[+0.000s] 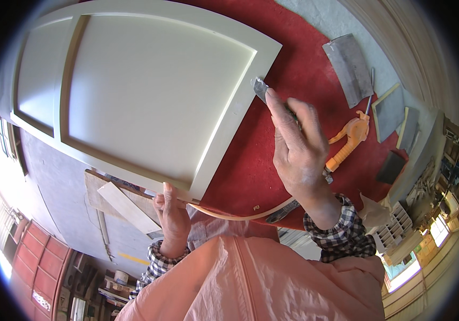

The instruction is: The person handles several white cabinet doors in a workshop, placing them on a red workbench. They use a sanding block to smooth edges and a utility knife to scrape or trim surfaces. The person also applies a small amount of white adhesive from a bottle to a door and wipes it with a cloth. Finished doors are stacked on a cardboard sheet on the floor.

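Note:
A pale, framed panel door lies across a red-covered work surface. My right hand grips a small putty knife, its blade at the door's right edge with whitish filler on the tip. The knife's handle is mostly hidden by my fingers. On the door's frame near the blade there is a faint smudge. My left hand holds the door's near edge by its corner, thumb on top; the fingers underneath are partly hidden.
Right of my right hand lies an orange air blow gun, with a pale hose along the near edge. Beyond it are a grey folded sheet, sanding pads and a dark block. A brush lies near my right wrist. Boards stand lower left.

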Motion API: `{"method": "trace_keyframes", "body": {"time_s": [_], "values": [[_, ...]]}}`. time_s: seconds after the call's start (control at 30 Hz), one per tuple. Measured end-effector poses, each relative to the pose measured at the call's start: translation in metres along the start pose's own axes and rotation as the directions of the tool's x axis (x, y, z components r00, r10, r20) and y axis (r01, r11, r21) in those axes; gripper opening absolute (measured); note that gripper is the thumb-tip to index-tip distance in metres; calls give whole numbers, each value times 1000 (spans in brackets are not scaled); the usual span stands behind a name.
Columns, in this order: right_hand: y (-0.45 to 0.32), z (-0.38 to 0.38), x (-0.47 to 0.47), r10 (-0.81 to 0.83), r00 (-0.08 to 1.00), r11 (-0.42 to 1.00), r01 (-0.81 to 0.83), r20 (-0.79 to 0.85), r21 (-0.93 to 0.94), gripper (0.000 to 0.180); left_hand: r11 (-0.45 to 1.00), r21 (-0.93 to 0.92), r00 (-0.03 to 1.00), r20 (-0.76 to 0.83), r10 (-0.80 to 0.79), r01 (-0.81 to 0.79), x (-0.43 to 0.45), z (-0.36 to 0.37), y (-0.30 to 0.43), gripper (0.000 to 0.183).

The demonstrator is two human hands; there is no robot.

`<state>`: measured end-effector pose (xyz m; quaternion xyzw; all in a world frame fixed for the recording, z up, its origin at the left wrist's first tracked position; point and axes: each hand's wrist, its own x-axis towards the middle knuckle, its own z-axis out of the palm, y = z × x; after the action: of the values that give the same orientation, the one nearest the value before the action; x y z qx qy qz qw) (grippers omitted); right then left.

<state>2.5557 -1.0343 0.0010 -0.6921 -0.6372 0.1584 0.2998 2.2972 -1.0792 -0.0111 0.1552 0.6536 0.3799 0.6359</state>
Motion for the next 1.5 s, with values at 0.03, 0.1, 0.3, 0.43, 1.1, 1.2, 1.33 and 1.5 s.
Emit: {"method": "trace_keyframes", "body": {"time_s": [0.03, 0.1, 0.3, 0.43, 1.1, 1.2, 1.33, 1.5], "values": [[0, 2, 0, -9, 1000, 1000, 9, -16, 14, 51, 1000, 15, 1000, -1, -18, 18, 0, 0, 1, 45], [0, 4, -1, -2, 1000, 1000, 2, -13, 2, 50, 1000, -10, 1000, -2, -7, 7, -1, 1, 0, 47], [-1, -3, 0, 35, 999, 999, -34, 1, -4, 49, 999, -33, 999, -30, -17, 16, 0, -2, -2, 48], [1, -5, 4, -30, 998, 1000, 30, 56, 5, 50, 1000, -15, 999, -25, -24, 24, 1, -5, 0, 49], [5, -5, -3, -4, 1000, 1000, 4, -3, -18, 49, 999, -31, 999, -38, -26, 24, 1, 1, 1, 44], [6, -6, -1, -56, 998, 998, 56, 12, -10, 49, 1000, 0, 999, -36, -19, 19, 1, 0, 1, 44], [14, -1, 6, -92, 995, 996, 92, 24, -8, 48, 1000, 18, 1000, -1, -22, 22, 2, -3, 4, 42], [16, -4, 0, -44, 999, 998, 43, -27, -41, 47, 1000, 0, 1000, -22, -21, 21, 1, 5, 5, 38]]}}
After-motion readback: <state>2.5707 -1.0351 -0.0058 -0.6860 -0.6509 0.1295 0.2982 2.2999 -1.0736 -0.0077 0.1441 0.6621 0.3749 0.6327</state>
